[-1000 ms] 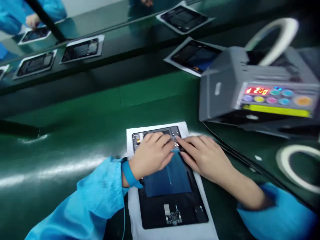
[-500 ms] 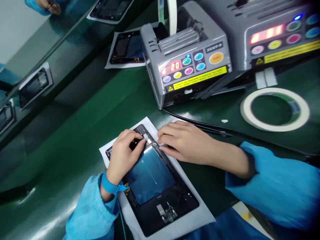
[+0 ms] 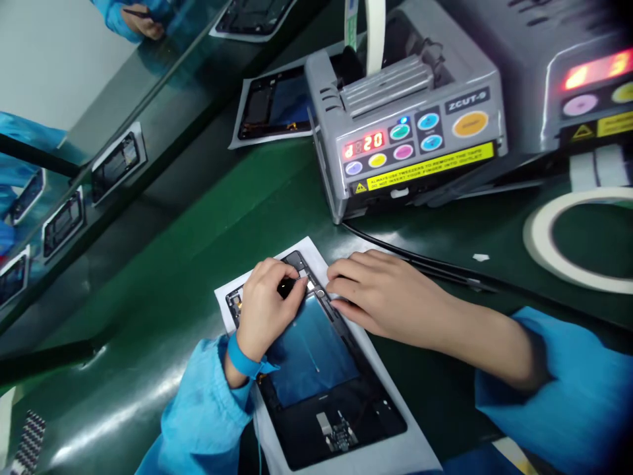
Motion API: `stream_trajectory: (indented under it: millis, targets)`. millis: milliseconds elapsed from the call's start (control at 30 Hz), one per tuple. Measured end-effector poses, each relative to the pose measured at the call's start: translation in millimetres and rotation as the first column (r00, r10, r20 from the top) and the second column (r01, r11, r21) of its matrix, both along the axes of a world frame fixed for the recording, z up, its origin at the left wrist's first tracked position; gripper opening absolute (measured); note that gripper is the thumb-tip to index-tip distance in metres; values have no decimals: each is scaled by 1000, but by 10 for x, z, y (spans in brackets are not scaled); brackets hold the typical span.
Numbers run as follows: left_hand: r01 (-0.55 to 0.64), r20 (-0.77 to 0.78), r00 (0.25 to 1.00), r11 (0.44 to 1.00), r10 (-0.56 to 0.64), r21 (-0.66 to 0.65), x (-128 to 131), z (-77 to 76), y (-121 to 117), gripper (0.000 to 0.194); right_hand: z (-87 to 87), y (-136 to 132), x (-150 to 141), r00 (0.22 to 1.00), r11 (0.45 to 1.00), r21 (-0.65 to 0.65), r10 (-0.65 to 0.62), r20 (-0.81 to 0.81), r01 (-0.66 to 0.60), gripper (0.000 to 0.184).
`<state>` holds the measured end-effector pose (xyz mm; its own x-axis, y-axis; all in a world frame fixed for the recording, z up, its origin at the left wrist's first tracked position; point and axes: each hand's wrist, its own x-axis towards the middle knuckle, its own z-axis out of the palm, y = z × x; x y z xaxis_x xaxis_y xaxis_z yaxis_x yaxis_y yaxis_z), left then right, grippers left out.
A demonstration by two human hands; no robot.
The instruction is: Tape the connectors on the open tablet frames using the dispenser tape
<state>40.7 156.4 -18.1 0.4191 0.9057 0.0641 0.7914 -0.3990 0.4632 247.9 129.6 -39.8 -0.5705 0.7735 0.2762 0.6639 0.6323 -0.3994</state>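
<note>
Probably, the open tablet point(image 3: 324, 399) is light and stiff, its exposed circuit board point(image 3: 339, 434) fragile; hold the rim point(image 3: 350, 448). It lies on a white sheet point(image 3: 390, 458) on the worktop point(image 3: 163, 316), extending toward 5 o'clock from the left hand point(image 3: 267, 303) (fingers narrow), 7 o'clock from the right hand point(image 3: 390, 297) (fingers curled); contents cannot be told.

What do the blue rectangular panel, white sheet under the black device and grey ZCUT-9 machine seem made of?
Blue rectangular panel: probably plastic film, glossy; pale reflections. White flat sheet: paper or thin foam, matte; no shine. Grey boxy ZCUT-9 machine: likely moulded plastic, satin; highlighted edges.
</note>
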Motion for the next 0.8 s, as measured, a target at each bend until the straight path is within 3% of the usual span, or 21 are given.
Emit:
stream_trajectory:
  millis: [233, 333, 400, 433, 467, 500, 567, 600, 633, 700, 800]
  targets:
    - [-44, -101, 994, 998, 48, 38, 59, 10, -64, 10, -55, -76, -23, 999, 999, 44, 28, -24, -27, 15]
    - [-52, -5, 999, 998, 52, -17, -183, 169, -364, 13, -35, -91, -54, 1000, 998, 59, 12, -15, -11, 14]
    - [-193, 170, 962, 973, 213, -126, -503, 315, -729, 29, -4, -95, -86, 1000, 999, 46, 18, -10, -18, 12]
    - [-299, 256, 897, 921, 360, -249, -688, 396, -925, 34, 10, -94, -103, 1000, 999, 39, 22, -9, -22, 11]
    - [-385, 321, 786, 824, 529, -415, -865, 478, -1112, 39, 19, -92, -119, 1000, 999, 36, 23, -6, -23, 11]
    - [-436, 329, 639, 680, 695, -590, -1011, 558, -1280, 41, 21, -90, -132, 1000, 999, 41, 18, -1, -18, 11]
    - [-282, 313, 413, 447, 855, -849, -1142, 672, -1536, 47, 0, -94, -153, 1000, 998, 68, -5, 16, 3, 11]
    - [-170, 296, 366, 376, 882, -911, -1118, 691, -1617, 50, -22, -102, -161, 999, 996, 92, -26, 27, 24, 12]
    - [-68, 299, 364, 346, 882, -936, -1044, 678, -1663, 52, -49, -113, -169, 998, 992, 118, -55, 39, 50, 13]
    - [22, 341, 451, 372, 825, -928, -815, 577, -1650, 53, -107, -137, -184, 992, 981, 164, -111, 58, 100, 15]
    - [-44, 415, 587, 540, 695, -841, -524, 379, -1444, 50, -180, -161, -191, 989, 971, 215, -126, 76, 108, 19]
